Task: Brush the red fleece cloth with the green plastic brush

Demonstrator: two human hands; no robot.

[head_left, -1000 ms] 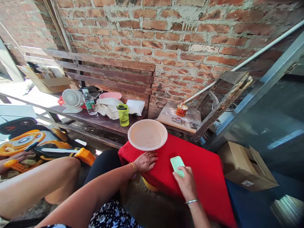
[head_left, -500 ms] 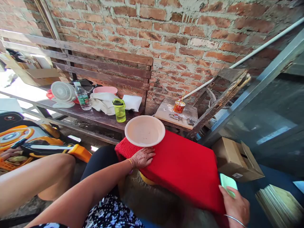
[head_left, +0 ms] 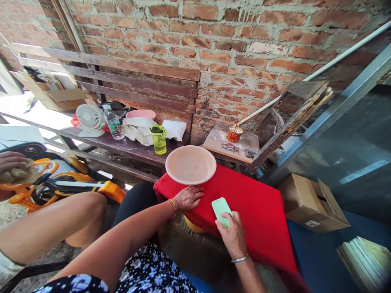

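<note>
My left hand lies flat with fingers stretched on the red cloth, just in front of a pale pink basin. The basin stands upright on the cloth's left end and holds small dark specks. My right hand is closed around a flat, light green, rounded rectangular thing with a small dark spot near its far end. It is held above the cloth's front part, right of my left hand. The underside of the green thing is hidden.
Behind is a wooden bench with a fan, a water bottle and a green cup. A small table bears a paper cup. Right stands a carton. Another person's leg and hand are at left.
My right hand has moved left with the light green thing, from the cloth's right edge to over the cloth near my left hand. Another person's hand has risen at far left.
</note>
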